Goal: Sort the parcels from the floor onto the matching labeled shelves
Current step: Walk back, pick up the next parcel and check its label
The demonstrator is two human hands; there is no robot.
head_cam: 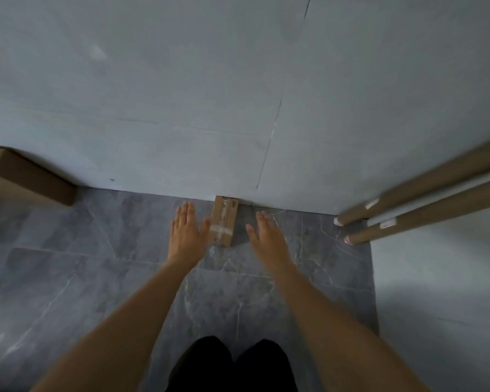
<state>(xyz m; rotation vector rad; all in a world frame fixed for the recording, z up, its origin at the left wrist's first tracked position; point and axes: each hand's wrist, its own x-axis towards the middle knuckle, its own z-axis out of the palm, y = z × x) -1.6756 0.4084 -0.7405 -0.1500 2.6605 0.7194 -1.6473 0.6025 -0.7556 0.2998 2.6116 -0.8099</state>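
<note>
Cardboard parcel [223, 220] is lying on the floor [96, 264] against the wall [181, 108], between the hands: left hand [186, 232] spread flat, thumb touching it; right hand [266, 236] open, just beside it.

floor [96, 278]: grey marbled tile | wall [181, 94]: pale grey panels, possibly seamed

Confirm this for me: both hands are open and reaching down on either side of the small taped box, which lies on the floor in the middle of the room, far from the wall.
Not quite. The head view shows the small taped box lying against the base of the wall, not mid-room. The rest holds: left hand and right hand are open, one on each side.
</note>
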